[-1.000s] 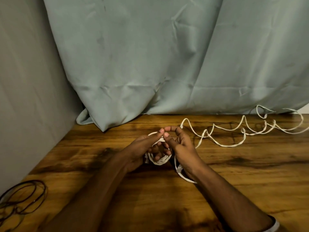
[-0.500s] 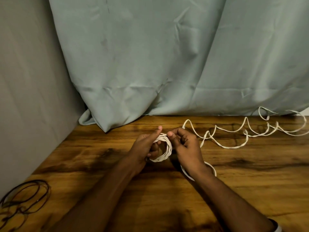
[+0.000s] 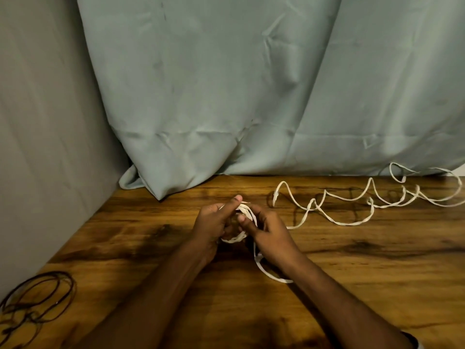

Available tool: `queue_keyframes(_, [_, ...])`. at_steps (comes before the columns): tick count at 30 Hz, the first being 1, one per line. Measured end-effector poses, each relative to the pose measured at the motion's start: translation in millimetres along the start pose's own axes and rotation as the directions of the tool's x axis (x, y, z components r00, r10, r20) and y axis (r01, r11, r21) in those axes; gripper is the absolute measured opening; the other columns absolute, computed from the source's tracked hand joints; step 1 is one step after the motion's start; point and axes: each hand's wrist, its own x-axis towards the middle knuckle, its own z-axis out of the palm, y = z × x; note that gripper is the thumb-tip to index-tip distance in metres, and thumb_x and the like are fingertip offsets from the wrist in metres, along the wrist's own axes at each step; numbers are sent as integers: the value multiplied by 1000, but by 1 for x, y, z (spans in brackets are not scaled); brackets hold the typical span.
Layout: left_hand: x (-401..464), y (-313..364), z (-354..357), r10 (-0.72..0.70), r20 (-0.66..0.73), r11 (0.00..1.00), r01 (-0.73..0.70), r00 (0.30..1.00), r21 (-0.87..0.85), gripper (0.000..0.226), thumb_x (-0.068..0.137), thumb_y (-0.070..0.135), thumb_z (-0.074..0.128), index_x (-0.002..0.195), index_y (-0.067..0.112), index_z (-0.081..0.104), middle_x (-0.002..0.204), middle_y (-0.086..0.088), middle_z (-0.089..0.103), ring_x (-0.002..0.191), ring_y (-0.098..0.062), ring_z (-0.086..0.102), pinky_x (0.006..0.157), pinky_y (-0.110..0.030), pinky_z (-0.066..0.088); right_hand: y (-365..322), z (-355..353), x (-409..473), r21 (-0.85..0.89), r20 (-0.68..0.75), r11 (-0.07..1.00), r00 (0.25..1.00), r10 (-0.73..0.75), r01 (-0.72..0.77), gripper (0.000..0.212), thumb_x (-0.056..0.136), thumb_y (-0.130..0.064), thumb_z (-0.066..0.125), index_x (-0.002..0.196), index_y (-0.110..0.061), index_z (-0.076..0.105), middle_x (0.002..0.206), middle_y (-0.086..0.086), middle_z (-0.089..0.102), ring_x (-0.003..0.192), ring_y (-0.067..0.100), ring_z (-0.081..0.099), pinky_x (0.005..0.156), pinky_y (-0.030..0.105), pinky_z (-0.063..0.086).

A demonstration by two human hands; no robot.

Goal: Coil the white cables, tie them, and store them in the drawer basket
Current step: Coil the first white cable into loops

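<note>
At about eight o'clock in the head view, a loose tangle of thin dark wire loops (image 3: 37,302) is lying on the brown wood-grain desk (image 3: 352,285), close to the plain grey wall (image 3: 50,122) that is closing off the left side. Behind the desk, from eleven o'clock across to two o'clock, a pale grey-green creased fabric curtain (image 3: 226,84) is hanging down, its lower edge resting on the desk top.

Near the centre, the left hand (image 3: 214,222) is curling its fingers round a small coil of flat white cable (image 3: 235,239), with the thumb stretched up and forward over the coil's top edge. Just to the right of it, the right hand (image 3: 269,233) is closing on the same coil from the other side, its thumb pressing into the coil's middle and its fingers wrapped behind the turns. Both hands are touching each other around the coil, a little above the desk or on it; which one I cannot tell.

From under the right wrist, at about five o'clock of the coil, a loop of the same cable is lying on the desk. Toward three o'clock, the uncoiled length of white cable (image 3: 372,202) is trailing in loose waves along the desk toward the right edge, near the foot of the curtain.
</note>
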Motion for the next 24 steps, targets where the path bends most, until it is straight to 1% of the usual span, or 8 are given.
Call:
queue_keyframes(3, [1, -1, 4, -2, 40, 1000, 1, 999, 24, 46, 93, 35, 66, 56, 8, 61, 47, -10, 57, 32, -9, 34, 43, -20, 29, 6, 2, 4, -84, -109, 996, 994, 13, -22, 25, 108, -15, 53, 126, -19, 69, 105, 0, 79, 99, 15, 76, 91, 45, 62])
queue_keyframes(7, [4, -1, 6, -55, 112, 998, 57, 992, -12, 40, 93, 36, 65, 86, -4, 60, 55, -16, 60, 32, -10, 34, 42, -20, 34, 8, 0, 3, -109, -144, 994, 990, 1, -17, 26, 109, -14, 51, 123, -20, 72, 105, -1, 79, 98, 12, 76, 89, 42, 62])
queue_keyframes(9, [4, -2, 4, -61, 128, 998, 62, 990, -6, 42, 91, 37, 65, 77, -2, 58, 53, -14, 60, 32, -9, 34, 45, -22, 33, 6, -1, 1, -105, -136, 994, 991, -2, -12, 26, 109, -16, 50, 122, -21, 72, 106, 0, 79, 101, 14, 76, 92, 47, 62])
queue_keyframes(12, [1, 2, 1, -52, 179, 998, 54, 982, -8, 45, 88, 44, 65, 60, 9, 55, 52, -12, 58, 37, -12, 35, 52, -27, 30, 4, 2, 0, -106, -127, 994, 992, -15, 1, 25, 110, -21, 49, 118, -25, 71, 105, 1, 78, 100, 18, 76, 91, 54, 61])
queue_keyframes(15, [-2, 7, 0, -95, 293, 994, 108, 951, -29, 52, 95, 53, 53, 62, 13, 53, 45, -3, 49, 50, -18, 36, 60, -30, 32, 4, 2, 0, -176, -146, 984, 988, -57, 31, 24, 105, -36, 45, 108, -32, 68, 97, 1, 76, 93, 19, 74, 84, 58, 59])
queue_keyframes(17, [-4, 11, -1, -124, 395, 988, 149, 910, -32, 58, 99, 54, 41, 62, 13, 60, 43, 1, 43, 47, -16, 36, 63, -31, 30, 4, 0, 0, -252, -137, 966, 987, -89, 53, 24, 104, -40, 42, 107, -33, 64, 95, -2, 75, 90, 16, 73, 81, 56, 58])
queue_keyframes(19, [-5, 13, -2, -116, 463, 986, 159, 879, -55, 55, 101, 50, 39, 67, 13, 61, 43, 2, 33, 46, -15, 36, 69, -32, 31, 1, 0, -2, -282, -112, 956, 987, -118, 82, 24, 104, -41, 41, 111, -33, 63, 97, -4, 74, 90, 15, 72, 79, 55, 58])
queue_keyframes(24, [-4, 9, -5, -71, 437, 978, 149, 897, -145, 46, 100, 46, 46, 66, 17, 55, 42, 5, 24, 42, -12, 28, 69, -31, 27, -5, 3, -4, -275, -111, 954, 981, -157, 122, 25, 107, -38, 41, 118, -33, 63, 103, -6, 74, 94, 13, 72, 80, 55, 59])
